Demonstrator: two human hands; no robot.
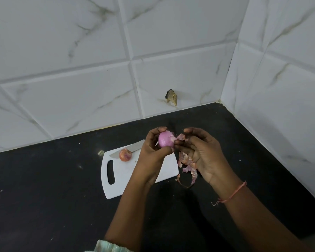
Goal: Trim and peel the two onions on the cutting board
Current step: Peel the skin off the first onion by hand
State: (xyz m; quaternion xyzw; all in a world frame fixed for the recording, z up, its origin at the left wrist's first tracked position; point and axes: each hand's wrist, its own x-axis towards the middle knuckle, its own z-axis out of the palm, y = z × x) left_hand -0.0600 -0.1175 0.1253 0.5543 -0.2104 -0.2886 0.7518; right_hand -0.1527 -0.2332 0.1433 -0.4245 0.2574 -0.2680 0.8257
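Over the black table (pixel 44 188), above the right end of the white cutting board (pixel 120 180), the left hand (pixel 153 151) grips a pink, mostly peeled onion (pixel 165 139), fingers curled round its far side and thumb below it. The right hand (pixel 202 153) is close against the onion's right side, its fingertips pinching a flap of papery skin (pixel 181 137) that stands off the bulb; more loose skin hangs under this hand's palm. A heap of peelings (pixel 187 170) lies on the table just beside the board's right edge, partly hidden by the right hand. The second onion (pixel 125 155), its orange-pink outer skin on, sits on the board near the far edge, touching or just in front of the blade of a knife (pixel 127 149) that lies slantwise across the board's far corner; the knife's handle is hidden behind the left hand. The board's handle slot is at its left end. A thin orange thread (pixel 231 195) is tied round the right wrist. White marbled tiles (pixel 80 70) form the walls behind and to the right, with a brownish chipped spot (pixel 171 97) low on the back wall
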